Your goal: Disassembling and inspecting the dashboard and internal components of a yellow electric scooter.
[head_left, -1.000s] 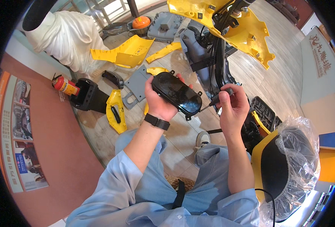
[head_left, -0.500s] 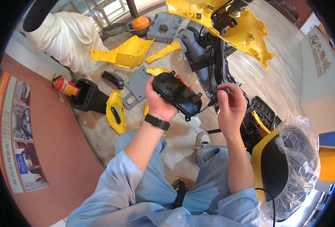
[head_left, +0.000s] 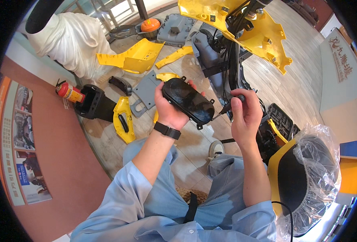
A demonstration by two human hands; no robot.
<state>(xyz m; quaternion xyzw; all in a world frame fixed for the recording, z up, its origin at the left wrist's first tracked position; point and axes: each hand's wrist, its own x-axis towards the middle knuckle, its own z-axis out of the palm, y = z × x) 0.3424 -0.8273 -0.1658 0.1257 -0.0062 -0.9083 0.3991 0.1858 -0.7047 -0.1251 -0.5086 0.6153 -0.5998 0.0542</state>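
My left hand (head_left: 171,113) holds a glossy black, oblong instrument panel (head_left: 188,99) from below, its fingers curled around the far edge. Small mounting tabs stick out from the panel's rim. In my closed right hand (head_left: 245,119) is a screwdriver (head_left: 226,109) with a dark handle. Its thin shaft points left and its tip is at the panel's right end, by the rim; whether it touches cannot be made out. A dark strap (head_left: 167,130) circles my left wrist.
Yellow body panels (head_left: 132,56), a grey plate (head_left: 146,90) and a red fire extinguisher (head_left: 71,92) lie or stand at left. A partly stripped vehicle front (head_left: 235,64) rises ahead. An open black tool case (head_left: 281,119) and a plastic-wrapped seat (head_left: 307,173) are at right.
The panel has shifted very slightly left, and the reflections on its face have changed. Both hands keep their holds, and the screwdriver tip stays by the panel's right end.
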